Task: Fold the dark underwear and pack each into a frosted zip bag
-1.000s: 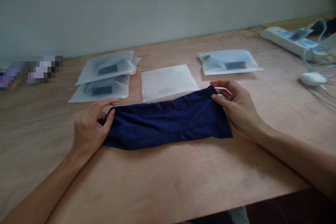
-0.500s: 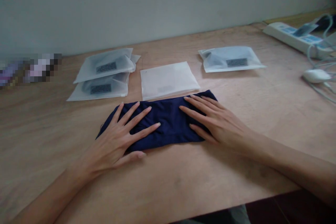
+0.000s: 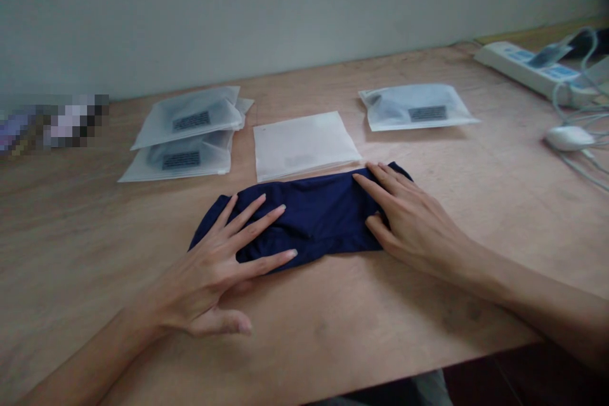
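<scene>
A folded navy-blue cloth (image 3: 323, 212) lies flat on the wooden table in front of me, lightly wrinkled. My left hand (image 3: 214, 269) is open over the cloth's left end, fingers spread across the fabric and thumb out over bare wood. On the right end rests my right hand (image 3: 409, 216), its index finger stretched along the fabric and its thumb bent near the front edge. Part of the cloth's right end is hidden under that hand. Just behind the cloth lies a flat white zip pouch (image 3: 307, 146).
Frosted zip bags (image 3: 190, 117) with dark labels overlap at the back left. Another filled frosted bag (image 3: 419, 108) lies at the back right. A power strip (image 3: 533, 70) and a white charger (image 3: 568, 137) with cables occupy the far right. Blurred items stand far left.
The cloth has shifted to the right, along with my right hand, whose fingers have drawn closer together. My left hand has slid slightly right and toward me, its thumb moving farther from the cloth.
</scene>
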### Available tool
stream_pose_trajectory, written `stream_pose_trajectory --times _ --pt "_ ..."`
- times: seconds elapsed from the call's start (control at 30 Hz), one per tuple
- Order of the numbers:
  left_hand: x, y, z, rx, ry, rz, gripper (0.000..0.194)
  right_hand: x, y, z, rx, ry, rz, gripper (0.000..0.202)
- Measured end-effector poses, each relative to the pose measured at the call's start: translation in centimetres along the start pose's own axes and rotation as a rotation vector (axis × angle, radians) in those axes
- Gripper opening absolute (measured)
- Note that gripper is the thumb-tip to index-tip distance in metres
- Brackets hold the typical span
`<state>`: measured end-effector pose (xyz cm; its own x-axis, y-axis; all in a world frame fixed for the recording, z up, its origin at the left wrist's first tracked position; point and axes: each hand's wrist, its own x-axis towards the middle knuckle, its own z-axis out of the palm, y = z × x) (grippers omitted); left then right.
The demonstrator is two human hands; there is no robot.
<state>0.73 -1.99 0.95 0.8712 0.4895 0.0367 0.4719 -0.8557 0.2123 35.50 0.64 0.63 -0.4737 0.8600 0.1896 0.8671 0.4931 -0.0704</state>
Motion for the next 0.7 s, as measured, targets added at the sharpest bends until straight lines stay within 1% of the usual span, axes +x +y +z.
stream_pose_trajectory --times 0.1,0.23,0.37,0.47,0.6,0.7 --pt "0.1 0.3 0.1 -0.001 -0.002 -0.001 0.081 0.1 0.1 0.2 0.009 0.018 0.007 0.061" --pt "0.0 0.3 0.4 0.005 -0.01 -0.021 0.08 0.3 0.8 0.7 0.013 -0.039 -0.102 0.063" --pt "0.0 0.3 0.9 0.04 0.032 -0.139 0.077 0.6 1.6 1.2 0.03 -0.091 -0.114 0.067" --pt "0.1 0.3 1.0 0.093 0.033 -0.176 0.077 0.6 1.9 1.4 0.03 -0.078 -0.103 0.067" --pt "0.2 0.1 1.1 0.135 0.02 -0.146 0.079 0.6 1.8 1.4 0.055 -0.04 -0.085 0.066" --pt "0.2 0.0 1.0 0.163 0.027 -0.136 0.083 0.8 1.6 1.1 0.149 0.014 -0.049 0.061"
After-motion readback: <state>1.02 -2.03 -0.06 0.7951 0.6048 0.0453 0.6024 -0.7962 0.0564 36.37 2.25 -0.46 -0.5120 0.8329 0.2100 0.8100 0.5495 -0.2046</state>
